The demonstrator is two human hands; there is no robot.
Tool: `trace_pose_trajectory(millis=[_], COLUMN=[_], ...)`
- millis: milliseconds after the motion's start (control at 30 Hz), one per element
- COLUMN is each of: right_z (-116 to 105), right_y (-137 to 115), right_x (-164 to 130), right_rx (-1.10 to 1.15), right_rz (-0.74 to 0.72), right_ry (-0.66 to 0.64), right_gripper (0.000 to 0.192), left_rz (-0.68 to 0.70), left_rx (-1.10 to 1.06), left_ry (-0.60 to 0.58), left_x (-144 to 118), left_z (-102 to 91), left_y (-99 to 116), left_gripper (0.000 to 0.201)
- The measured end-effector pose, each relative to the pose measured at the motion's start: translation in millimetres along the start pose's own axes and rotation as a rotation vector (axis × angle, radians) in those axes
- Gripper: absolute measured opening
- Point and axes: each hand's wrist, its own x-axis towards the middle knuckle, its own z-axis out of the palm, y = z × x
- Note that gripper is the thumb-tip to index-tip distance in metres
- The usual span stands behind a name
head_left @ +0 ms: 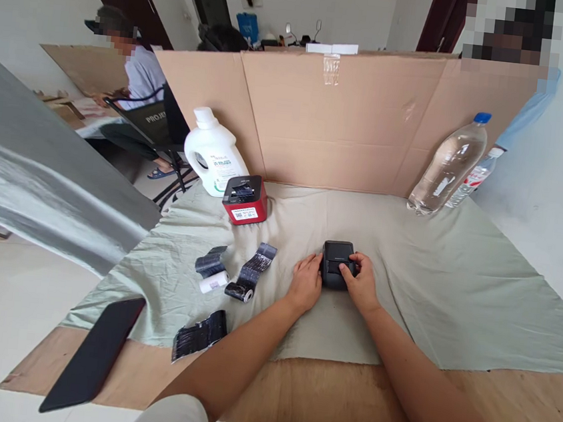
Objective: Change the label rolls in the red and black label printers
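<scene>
A small black portable printer sits on the cloth in front of me, its lid appearing closed. My left hand presses against its left side, fingers curled together along the edge. With thumb on the front part and fingers at the right edge, my right hand grips the same printer. Left of my hands lie a white roll with a dark strip, a dark unrolled film roll and another dark crumpled strip. Behind them stands a red and black printer.
A white detergent jug stands behind the red printer. Two clear bottles, one large and one smaller, lean at the back right against a cardboard screen. A dark flat panel overhangs the left edge. Other people sit beyond.
</scene>
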Motion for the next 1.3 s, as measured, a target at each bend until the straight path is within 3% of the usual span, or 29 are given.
trace_pose_trajectory(millis=[167, 333, 433, 567, 667, 800, 1033, 1300], right_z=[-0.2, 0.9, 3.6, 5.3, 6.2, 8.9, 12.7, 4.0], right_y=[6.5, 5.1, 5.9, 8.3, 10.5, 14.8, 19.3, 12.8], right_x=[-5.4, -7.1, -7.5, -7.5, -6.9, -6.7, -7.4, -4.3], right_rx=[-0.01, -0.175, -0.212, -0.216, -0.223, -0.231, -0.193, 0.023], right_rz=[-0.05, -0.173, -0.179, -0.172, -0.165, -0.163, -0.132, 0.021], right_ry=[-0.052, -0.081, -0.101, -0.116, -0.119, -0.102, -0.091, -0.052], right_gripper=[0.049, 0.051, 0.055, 0.059, 0.061, 0.062, 0.064, 0.058], left_rz=[-0.063, -0.331, -0.495, -0.563, -0.571, -0.586, -0.584, -0.531], left_rx=[-0.158, -0.515, -0.774, -1.023, -1.088, -1.151, -0.96, -0.967], left_ry=[0.056, 0.16, 0.015, -0.245, -0.321, -0.335, -0.351, -0.313], left_x=[1.8, 21.9, 41.0, 59.9, 64.8, 65.9, 69.3, 62.6], left_z=[-1.8, -16.6, -24.9, -26.9, -25.7, -26.1, -25.2, -24.6], left_y=[1.1, 0.9, 0.0, -1.6, -4.5, -8.9, -5.5, -5.3], left_gripper=[0.049, 0.039, 0.05, 0.063, 0.068, 0.069, 0.078, 0.069])
